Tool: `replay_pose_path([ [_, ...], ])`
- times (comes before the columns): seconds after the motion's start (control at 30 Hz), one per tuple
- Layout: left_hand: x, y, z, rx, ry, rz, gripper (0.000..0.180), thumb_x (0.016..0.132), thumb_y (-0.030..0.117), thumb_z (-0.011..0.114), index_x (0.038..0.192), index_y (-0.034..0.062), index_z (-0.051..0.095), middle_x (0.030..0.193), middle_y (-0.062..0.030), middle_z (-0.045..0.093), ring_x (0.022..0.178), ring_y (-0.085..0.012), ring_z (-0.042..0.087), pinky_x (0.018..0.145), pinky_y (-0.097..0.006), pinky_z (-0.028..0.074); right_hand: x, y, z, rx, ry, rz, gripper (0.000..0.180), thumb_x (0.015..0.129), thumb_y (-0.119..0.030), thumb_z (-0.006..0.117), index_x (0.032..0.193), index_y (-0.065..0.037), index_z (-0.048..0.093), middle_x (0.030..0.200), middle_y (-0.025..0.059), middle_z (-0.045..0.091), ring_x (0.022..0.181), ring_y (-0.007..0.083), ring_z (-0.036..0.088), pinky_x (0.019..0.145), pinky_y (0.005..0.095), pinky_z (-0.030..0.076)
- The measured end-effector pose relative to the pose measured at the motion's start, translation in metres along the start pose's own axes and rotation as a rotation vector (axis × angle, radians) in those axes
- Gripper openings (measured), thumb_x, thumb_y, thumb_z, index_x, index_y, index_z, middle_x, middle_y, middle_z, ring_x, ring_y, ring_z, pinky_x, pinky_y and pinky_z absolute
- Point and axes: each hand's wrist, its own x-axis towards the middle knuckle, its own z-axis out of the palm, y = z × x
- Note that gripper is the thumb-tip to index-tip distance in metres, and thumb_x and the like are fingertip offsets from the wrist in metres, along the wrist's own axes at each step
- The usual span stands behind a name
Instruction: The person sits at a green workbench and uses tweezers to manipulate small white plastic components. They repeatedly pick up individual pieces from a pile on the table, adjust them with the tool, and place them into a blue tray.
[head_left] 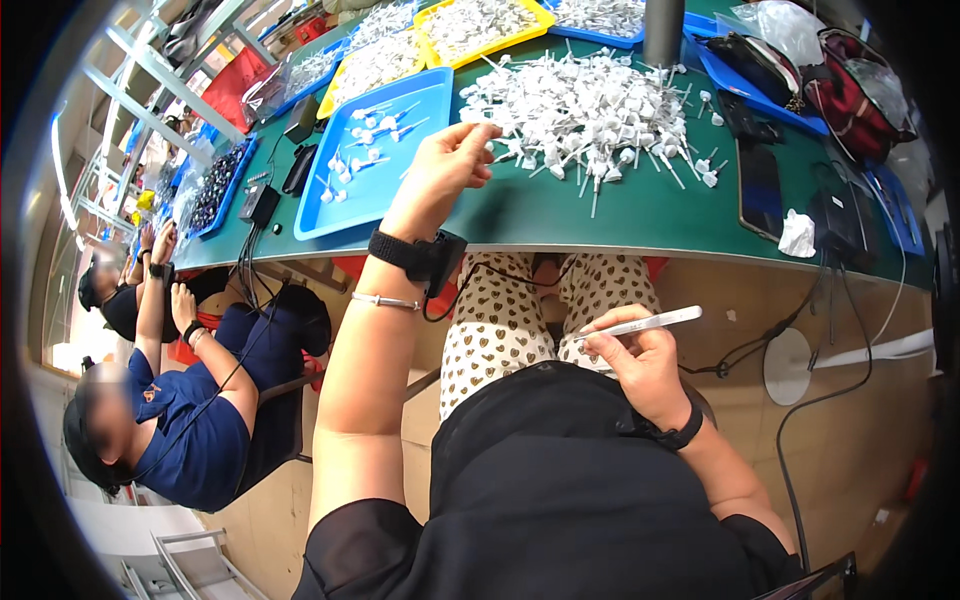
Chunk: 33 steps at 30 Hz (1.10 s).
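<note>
My left hand (447, 172) is over the green table, between a blue tray and the left edge of a heap of small white plastic parts with thin stems (595, 115). Its fingers are curled together; whatever is between them, if anything, is hidden. In the blue tray (410, 110) lie several of the same white parts (345, 165), spread apart. My right hand (650, 370) is above my lap, closed around pale metal tweezers (655, 322). The tweezers' broad end points right, and their tips are partly hidden by my fingers.
Yellow trays (430, 50) and blue trays of white parts line the back. A grey post (663, 35) rises behind the heap. A phone (760, 188), crumpled tissue (797, 234), cables and bags are at right. Two co-workers, one in a navy shirt (205, 440), sit at left.
</note>
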Motion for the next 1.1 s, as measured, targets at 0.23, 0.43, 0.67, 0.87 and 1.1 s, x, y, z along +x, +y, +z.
replay_pose_path([
  [0.23,-0.042,0.0,0.016,0.016,-0.058,0.135,0.03,0.104,0.024,0.062,0.123,0.0033,0.071,0.091,0.0004,0.068,0.071,-0.0042,0.057,0.063,-0.022,0.047,0.002,-0.005,-0.007,0.052,0.07,-0.035,0.013,0.096,-0.009,0.073,0.105,-0.001,0.066,0.088,0.0032,0.072,0.077,0.0059,0.065,0.066,0.0208,0.051],
  [0.43,-0.137,-0.03,0.068,-0.323,-0.167,-0.079,0.019,0.101,0.012,0.066,0.115,-0.0004,0.071,0.093,-0.005,0.071,0.071,-0.0087,0.063,0.067,-0.024,0.053,0.007,-0.005,-0.01,0.204,0.077,-0.102,0.016,0.099,-0.005,0.068,0.111,0.003,0.062,0.106,0.0122,0.071,0.093,0.016,0.071,0.086,0.028,0.058],
  [0.67,-0.179,-0.075,0.101,-0.201,-0.192,-0.016,0.02,0.103,0.009,0.062,0.117,-0.0009,0.072,0.089,-0.003,0.061,0.074,-0.008,0.062,0.068,-0.023,0.052,0.001,-0.005,-0.006,0.186,0.023,-0.103,0.019,0.099,-0.001,0.065,0.115,0.004,0.058,0.11,0.0152,0.071,0.1,0.0184,0.071,0.089,0.0311,0.059],
  [0.87,-0.187,-0.085,0.103,-0.198,-0.15,0.016,0.018,0.102,0.009,0.064,0.112,-0.0023,0.073,0.088,-0.0047,0.063,0.073,-0.0098,0.063,0.067,-0.024,0.053,-0.006,0.007,0.006,0.057,-0.029,-0.102,0.018,0.097,-0.001,0.068,0.113,0.002,0.062,0.109,0.0136,0.072,0.098,0.017,0.07,0.084,0.0294,0.057],
  [1.1,-0.193,-0.1,0.099,-0.116,-0.235,0.104,0.021,0.101,0.007,0.064,0.12,0.0015,0.069,0.089,-0.0052,0.06,0.076,-0.0138,0.058,0.066,-0.028,0.049,-0.004,0.017,0.014,-0.151,-0.023,-0.227,0.016,0.094,-0.005,0.073,0.107,0.001,0.067,0.101,0.0127,0.073,0.088,0.0171,0.071,0.079,0.0299,0.057],
])
